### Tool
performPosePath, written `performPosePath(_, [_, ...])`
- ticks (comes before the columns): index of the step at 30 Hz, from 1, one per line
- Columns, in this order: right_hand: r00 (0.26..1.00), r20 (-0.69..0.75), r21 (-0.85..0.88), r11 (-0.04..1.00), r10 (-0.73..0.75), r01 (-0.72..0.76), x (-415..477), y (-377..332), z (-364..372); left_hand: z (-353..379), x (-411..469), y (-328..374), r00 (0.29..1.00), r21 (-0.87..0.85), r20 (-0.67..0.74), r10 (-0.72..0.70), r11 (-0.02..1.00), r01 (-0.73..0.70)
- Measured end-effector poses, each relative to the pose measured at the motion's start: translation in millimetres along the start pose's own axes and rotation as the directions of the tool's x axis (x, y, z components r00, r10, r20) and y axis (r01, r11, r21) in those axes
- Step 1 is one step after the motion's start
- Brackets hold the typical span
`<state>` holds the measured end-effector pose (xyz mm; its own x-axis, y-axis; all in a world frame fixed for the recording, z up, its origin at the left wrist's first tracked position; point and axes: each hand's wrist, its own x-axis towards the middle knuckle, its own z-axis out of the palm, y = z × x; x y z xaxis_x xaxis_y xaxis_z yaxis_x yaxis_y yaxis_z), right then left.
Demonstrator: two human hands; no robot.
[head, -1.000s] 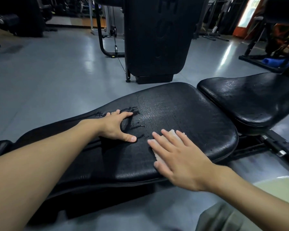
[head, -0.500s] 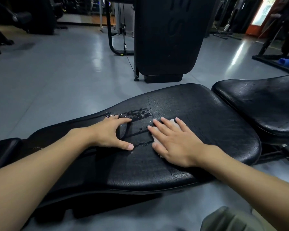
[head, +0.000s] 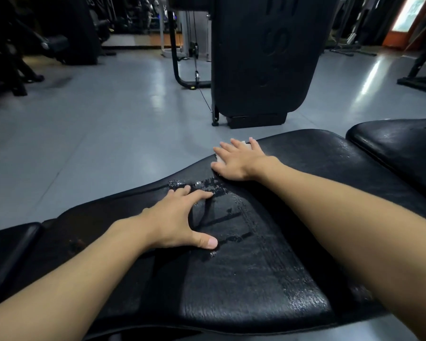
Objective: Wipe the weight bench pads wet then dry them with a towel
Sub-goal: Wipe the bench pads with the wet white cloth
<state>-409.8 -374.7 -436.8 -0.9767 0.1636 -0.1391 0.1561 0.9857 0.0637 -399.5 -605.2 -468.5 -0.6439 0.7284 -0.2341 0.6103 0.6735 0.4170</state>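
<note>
Low in the middle of the frame, the left hand (head: pixel 175 217) lies flat and spread on the long black pad (head: pixel 256 279), holding nothing, just below a patch of water beads (head: pixel 207 187). Up and right, at the pad's far edge, the right hand (head: pixel 236 161) presses straight fingers on a small white cloth (head: pixel 246 143), which it mostly hides. The cloth looks soft, light and limp, best driven under a flat palm, and the wet pad is probably firm but slick.

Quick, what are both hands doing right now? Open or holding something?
Left hand: open, fingers spread, resting on the long black textured bench pad.
Right hand: open, flat fingers pressing a small white cloth onto that pad.
</note>
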Motion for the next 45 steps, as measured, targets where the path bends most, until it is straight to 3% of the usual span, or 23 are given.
performPosePath(4, [0.999, 0.003, -0.002, 0.999, 0.044, -0.044, 18.1, -2.5, -2.9, 2.4, -0.4, -1.3, 1.000, -0.021, -0.012, -0.011, 1.000, 0.011])
performPosePath(8, [1.000, -0.011, -0.003, 1.000, -0.008, 0.008, -2.1, -1.7, 0.0, 1.5, 0.5, -1.8, 1.000, -0.026, -0.020, -0.006, 1.000, 0.005])
performPosePath(17, [0.983, -0.014, -0.015, 0.983, -0.182, 0.182, -127.1, -17.2, 17.0, -6.4, -6.0, 8.3, 0.999, 0.008, -0.002, 0.043, 0.999, -0.043])
performPosePath(27, [0.968, -0.039, -0.067, 0.968, -0.246, 0.244, -251.8, -29.3, 35.6, -10.9, -18.1, 18.5, 0.997, 0.044, 0.008, 0.076, 0.996, -0.077])
performPosePath(30, [0.963, -0.083, -0.109, 0.963, -0.257, 0.248, -259.8, -31.9, 33.4, -11.1, -20.0, 20.2, 0.998, 0.061, -0.004, 0.068, 0.996, -0.067])
performPosePath(34, [0.977, -0.146, -0.081, 0.986, -0.158, 0.147, -261.8, -39.5, 41.7, -12.0, -21.9, 11.4, 0.999, 0.072, 0.018, 0.033, 0.997, -0.034])
performPosePath(39, [0.989, -0.042, -0.039, 0.990, -0.139, 0.137, -233.6, -41.6, 39.4, -31.5, -26.1, -31.6, 0.990, 0.099, 0.103, -0.101, 0.991, 0.091])
performPosePath(45, [0.991, 0.022, -0.028, 0.991, -0.132, 0.132, -165.6, -39.0, 30.1, -20.6, -23.7, -45.3, 0.985, 0.042, 0.123, -0.122, 0.992, 0.118])
